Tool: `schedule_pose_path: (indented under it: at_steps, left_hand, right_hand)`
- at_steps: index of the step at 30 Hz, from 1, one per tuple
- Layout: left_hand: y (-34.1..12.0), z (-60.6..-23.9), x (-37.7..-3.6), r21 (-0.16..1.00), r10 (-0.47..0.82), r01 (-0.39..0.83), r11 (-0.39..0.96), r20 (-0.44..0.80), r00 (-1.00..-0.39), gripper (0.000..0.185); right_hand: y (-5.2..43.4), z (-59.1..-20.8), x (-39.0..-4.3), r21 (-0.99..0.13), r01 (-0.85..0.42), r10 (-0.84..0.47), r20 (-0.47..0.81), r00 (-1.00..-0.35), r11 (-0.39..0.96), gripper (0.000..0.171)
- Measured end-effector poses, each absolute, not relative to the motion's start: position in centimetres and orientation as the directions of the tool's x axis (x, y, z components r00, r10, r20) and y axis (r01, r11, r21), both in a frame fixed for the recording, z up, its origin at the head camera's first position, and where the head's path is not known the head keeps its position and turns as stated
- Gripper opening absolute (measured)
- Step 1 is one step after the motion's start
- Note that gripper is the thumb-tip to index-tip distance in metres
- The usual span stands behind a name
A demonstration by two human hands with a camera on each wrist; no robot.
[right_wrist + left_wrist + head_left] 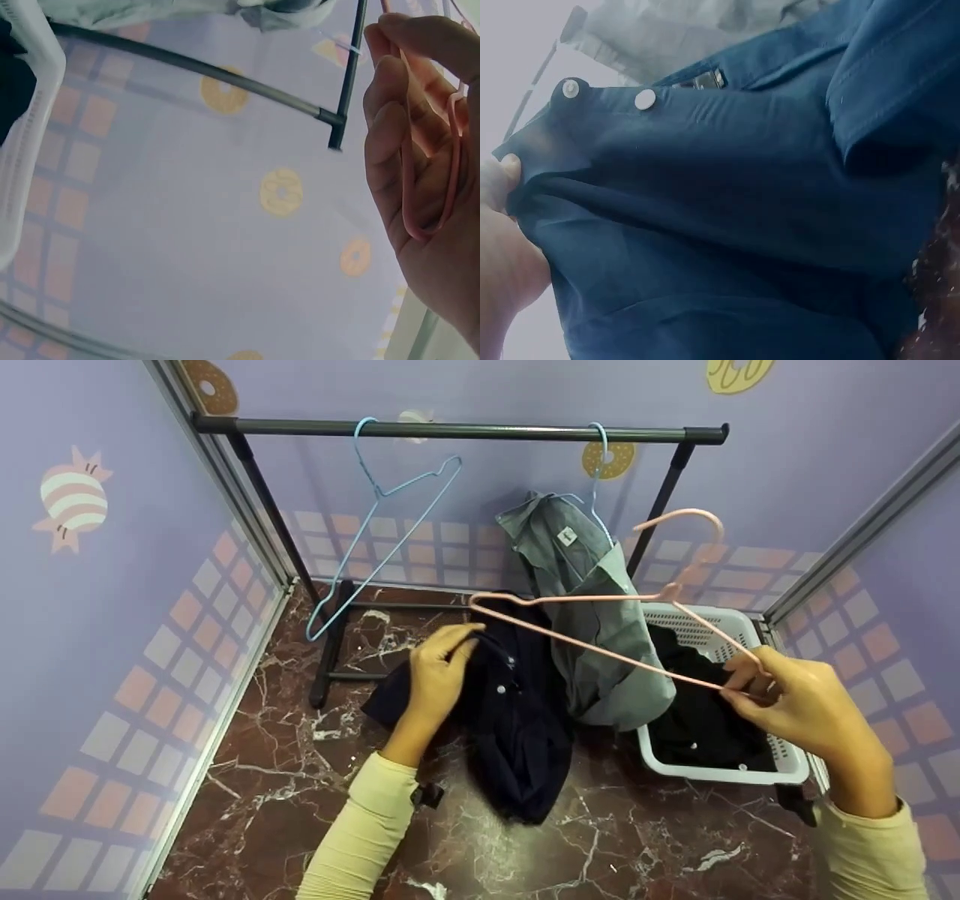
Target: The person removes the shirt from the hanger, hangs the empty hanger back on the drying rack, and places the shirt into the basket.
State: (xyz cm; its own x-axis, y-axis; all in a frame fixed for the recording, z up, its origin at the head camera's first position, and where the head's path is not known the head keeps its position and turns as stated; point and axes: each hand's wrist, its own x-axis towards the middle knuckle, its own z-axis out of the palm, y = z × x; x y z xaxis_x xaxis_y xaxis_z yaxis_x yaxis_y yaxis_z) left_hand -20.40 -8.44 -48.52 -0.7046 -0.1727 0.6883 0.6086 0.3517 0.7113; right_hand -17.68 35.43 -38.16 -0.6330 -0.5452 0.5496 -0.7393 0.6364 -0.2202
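lilac walls with doughnut stickers close you in on three sides, and dark red marble floor (300, 780) lies under your arms. across the back stands a black clothes rail (465, 431). a blue wire hanger (382, 521) hangs bare and tilted from the rail's left part, and a grey shirt (592, 615) hangs from a second blue hanger (598, 472) toward the right.

your left hand (437, 675) grips a navy shirt (517, 720) near its collar, fingers curled into the cloth. the left wrist view shows your thumb pressed on the fabric edge beside two white buttons. the shirt hangs down from your grip in front of the rail's base, just left of the grey shirt; whether its lower end touches the floor you cannot tell.

your right hand (799, 709) pinches one corner of a pink wire hanger (600, 619), fingers closed round the wire; the right wrist view shows the bent end lying across your palm. the hanger stretches leftward across the grey shirt, its far corner close to your left fingertips above the navy shirt, its hook pointing up toward the rail.

below your right hand sits a white laundry basket (720, 622) on the floor, with dark clothes (705, 720) inside.
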Motion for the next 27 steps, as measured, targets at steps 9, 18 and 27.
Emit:
schedule_pose_path:
  at_steps: [9, 18, 27]
  left_hand:
    - [-3.7, -50.8, -18.8, 0.698, 0.034, 0.638, 0.326, 0.665, -0.746, 0.021]
    - [2.1, -53.3, -16.5, 0.706, 0.275, 0.656, 0.267, 0.596, -0.754, 0.02]
    - [6.1, -54.5, -15.3, 0.657, 0.483, 0.686, 0.314, 0.512, -0.711, 0.022]
  right_hand:
    - [32.6, -38.7, -18.1, -0.204, -0.737, -0.561, 0.529, -0.637, 0.644, 0.037]
    - [31.4, -39.7, -18.7, -0.203, -0.766, -0.593, 0.523, -0.612, 0.61, 0.038]
    - [30.1, -40.8, -19.1, -0.217, -0.73, -0.559, 0.515, -0.649, 0.648, 0.039]
